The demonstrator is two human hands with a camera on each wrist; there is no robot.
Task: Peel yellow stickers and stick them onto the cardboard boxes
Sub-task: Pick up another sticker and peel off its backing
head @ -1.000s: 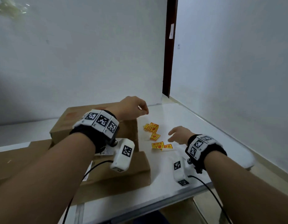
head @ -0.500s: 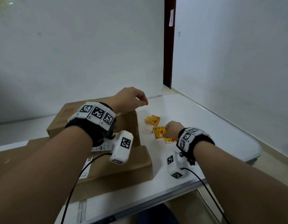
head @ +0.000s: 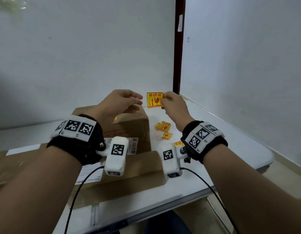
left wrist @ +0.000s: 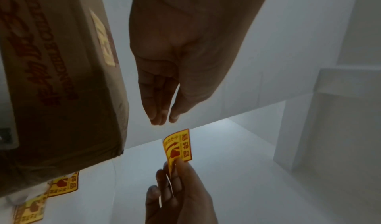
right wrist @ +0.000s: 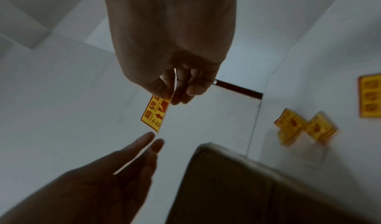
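My right hand (head: 163,100) pinches a yellow sticker (head: 154,100) by its right edge and holds it up above the table. In the left wrist view the yellow sticker (left wrist: 179,146) stands edge-on below my left hand (left wrist: 164,120), whose fingers are nearly straight and hold nothing. My left hand (head: 140,100) is just left of the sticker with a small gap. A taller cardboard box (head: 131,127) stands under my left hand. A flatter cardboard box (head: 138,168) lies in front of it. Several loose yellow stickers (head: 164,128) lie on the white table (head: 230,141).
White walls close the table at the back and right, with a dark door frame (head: 179,48) in the corner. White shipping labels (head: 132,146) are on the boxes. Cables hang from both wrist cameras over the table's front edge (head: 163,206).
My right hand picked a sticker off the table and raised it in front of me. My left hand moved right, its fingers now close to the sticker.
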